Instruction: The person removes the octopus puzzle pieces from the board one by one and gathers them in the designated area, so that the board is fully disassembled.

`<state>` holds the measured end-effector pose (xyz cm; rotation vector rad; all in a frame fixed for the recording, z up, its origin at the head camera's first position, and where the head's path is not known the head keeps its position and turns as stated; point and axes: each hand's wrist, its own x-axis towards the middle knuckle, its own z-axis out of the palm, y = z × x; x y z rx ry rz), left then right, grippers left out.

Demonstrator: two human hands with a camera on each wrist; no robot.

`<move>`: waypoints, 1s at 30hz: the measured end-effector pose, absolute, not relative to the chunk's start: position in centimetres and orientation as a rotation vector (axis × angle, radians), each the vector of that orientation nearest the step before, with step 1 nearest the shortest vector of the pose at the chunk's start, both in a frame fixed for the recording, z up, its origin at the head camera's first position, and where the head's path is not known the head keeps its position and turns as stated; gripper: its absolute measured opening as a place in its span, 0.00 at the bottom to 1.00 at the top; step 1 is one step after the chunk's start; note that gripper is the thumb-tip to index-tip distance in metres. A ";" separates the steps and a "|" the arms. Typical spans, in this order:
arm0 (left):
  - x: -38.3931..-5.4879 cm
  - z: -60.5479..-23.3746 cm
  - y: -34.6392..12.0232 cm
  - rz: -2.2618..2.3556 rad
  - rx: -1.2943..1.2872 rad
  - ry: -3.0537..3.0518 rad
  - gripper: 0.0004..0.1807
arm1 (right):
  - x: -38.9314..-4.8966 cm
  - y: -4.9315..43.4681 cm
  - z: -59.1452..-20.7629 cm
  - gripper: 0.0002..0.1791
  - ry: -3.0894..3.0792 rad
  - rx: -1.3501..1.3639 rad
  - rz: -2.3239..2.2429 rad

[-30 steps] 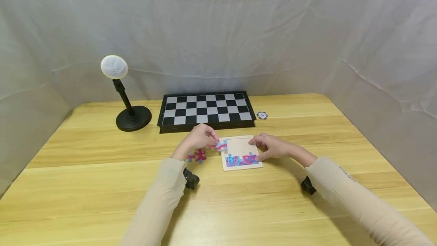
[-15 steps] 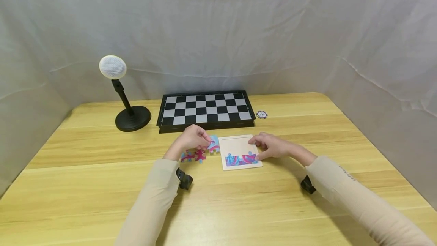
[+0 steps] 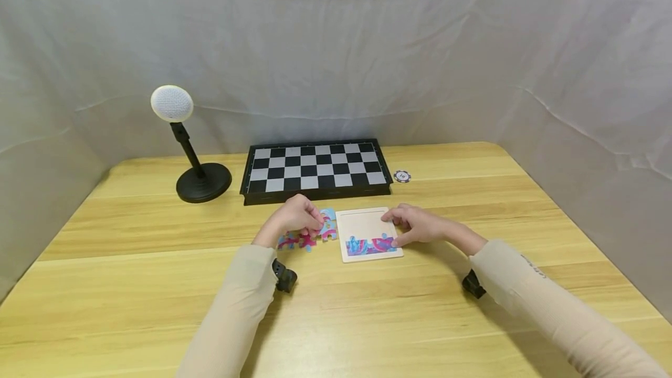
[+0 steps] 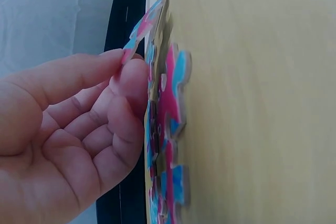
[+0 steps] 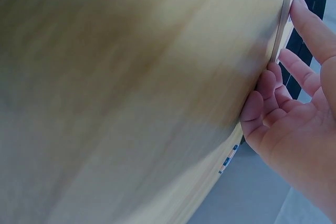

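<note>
My left hand (image 3: 294, 217) pinches a pink and light-blue jigsaw piece (image 4: 140, 29) between thumb and index finger, just left of the puzzle tray. In the left wrist view the piece is tilted, and the other fingers are curled below it. Loose pink and blue jigsaw pieces (image 3: 289, 242) lie under and beside this hand, partly hidden by it. The pale wooden puzzle tray (image 3: 364, 223) has a row of joined purple and blue pieces (image 3: 370, 245) along its near side. My right hand (image 3: 420, 226) rests at the tray's right edge, thumb and index finger spread along it.
A folded black-and-white chessboard (image 3: 317, 168) lies behind the tray. To its right is a poker chip (image 3: 402, 176). At the back left stands a round white-headed device on a black stand (image 3: 203, 182). Pale cloth (image 3: 336, 63) surrounds the wooden table (image 3: 367, 319).
My left hand has moved left from the tray's left edge to the loose pieces, a jigsaw piece still in its fingers. My right hand has stayed at the tray's right edge.
</note>
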<state>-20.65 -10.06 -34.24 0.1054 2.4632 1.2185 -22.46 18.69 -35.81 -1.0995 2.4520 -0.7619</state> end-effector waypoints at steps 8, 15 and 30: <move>-20.7 -34.2 -9.8 1.215 0.071 2.456 0.03 | -22.4 18.4 -35.9 0.27 2.497 -0.988 -0.683; -20.7 -34.3 -9.8 1.185 0.093 2.471 0.04 | -22.4 18.4 -35.8 0.27 2.499 -0.969 -0.685; -20.7 -33.9 -9.4 1.176 0.123 2.514 0.03 | -22.5 18.4 -36.0 0.27 2.496 -1.006 -0.714</move>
